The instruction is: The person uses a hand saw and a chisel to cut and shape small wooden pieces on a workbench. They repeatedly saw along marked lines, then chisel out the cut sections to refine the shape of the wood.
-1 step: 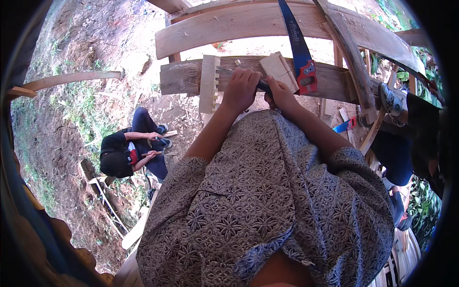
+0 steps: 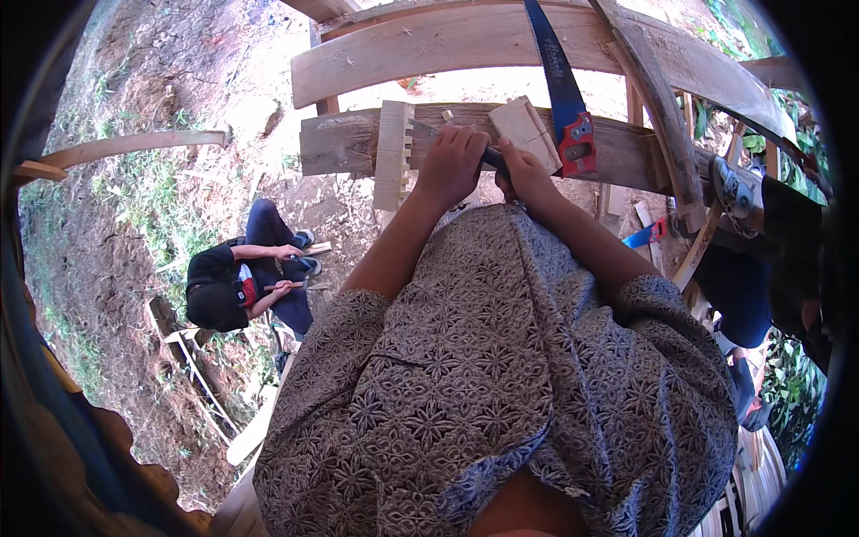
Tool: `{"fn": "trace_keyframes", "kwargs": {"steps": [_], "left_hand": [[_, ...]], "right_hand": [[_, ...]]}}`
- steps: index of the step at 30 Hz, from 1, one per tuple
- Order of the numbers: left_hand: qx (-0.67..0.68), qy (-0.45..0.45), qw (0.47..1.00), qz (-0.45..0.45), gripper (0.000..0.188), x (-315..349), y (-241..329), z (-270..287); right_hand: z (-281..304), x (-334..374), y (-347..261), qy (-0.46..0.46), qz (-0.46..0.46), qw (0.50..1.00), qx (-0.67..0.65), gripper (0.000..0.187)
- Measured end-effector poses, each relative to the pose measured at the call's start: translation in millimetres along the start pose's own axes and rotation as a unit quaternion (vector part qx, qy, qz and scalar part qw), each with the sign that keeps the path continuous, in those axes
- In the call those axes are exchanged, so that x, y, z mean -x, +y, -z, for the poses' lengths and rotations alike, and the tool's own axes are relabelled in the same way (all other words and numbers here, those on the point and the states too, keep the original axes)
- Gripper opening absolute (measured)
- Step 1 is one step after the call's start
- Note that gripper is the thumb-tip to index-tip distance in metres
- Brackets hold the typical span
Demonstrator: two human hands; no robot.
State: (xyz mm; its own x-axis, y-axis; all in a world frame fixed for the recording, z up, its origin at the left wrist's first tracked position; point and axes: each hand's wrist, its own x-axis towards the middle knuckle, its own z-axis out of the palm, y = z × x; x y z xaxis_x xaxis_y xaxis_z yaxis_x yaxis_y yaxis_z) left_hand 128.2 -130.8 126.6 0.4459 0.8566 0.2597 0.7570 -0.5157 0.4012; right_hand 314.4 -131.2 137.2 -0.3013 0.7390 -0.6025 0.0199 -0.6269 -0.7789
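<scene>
My left hand (image 2: 454, 164) is closed round the front part of a chisel (image 2: 493, 159), over the work beam (image 2: 340, 143). Behind it, my right hand (image 2: 530, 176) grips the dark handle. The chisel's grey blade points left, at a pale board (image 2: 391, 154) with a row of notches cut along its right edge. That board lies across the beam. My fingers cover most of the tool, and whether its tip touches the notches I cannot tell. A small wood chip (image 2: 447, 116) sits on the beam just beyond my left hand.
Right of my hands lie a pale wood block (image 2: 523, 130) and a handsaw (image 2: 573, 134) with a red handle. A farther plank (image 2: 438, 45) runs across the top. At left a person (image 2: 246, 277) crouches on the ground; another person's shoe (image 2: 735, 188) shows at right, near a second saw (image 2: 646, 234).
</scene>
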Motion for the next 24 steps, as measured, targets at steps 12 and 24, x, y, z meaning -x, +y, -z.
{"fn": "trace_keyframes", "kwargs": {"steps": [12, 24], "left_hand": [[0.178, -0.001, 0.983, -0.042, 0.016, -12, -58, -30], [-0.065, -0.126, 0.987, 0.072, 0.101, 52, -80, -33]], "right_hand": [[-27, -16, -19, 0.114, 0.024, 0.98, 0.159, 0.041], [-6, 40, 7, 0.257, 0.0, 0.966, -0.029, 0.032]]}}
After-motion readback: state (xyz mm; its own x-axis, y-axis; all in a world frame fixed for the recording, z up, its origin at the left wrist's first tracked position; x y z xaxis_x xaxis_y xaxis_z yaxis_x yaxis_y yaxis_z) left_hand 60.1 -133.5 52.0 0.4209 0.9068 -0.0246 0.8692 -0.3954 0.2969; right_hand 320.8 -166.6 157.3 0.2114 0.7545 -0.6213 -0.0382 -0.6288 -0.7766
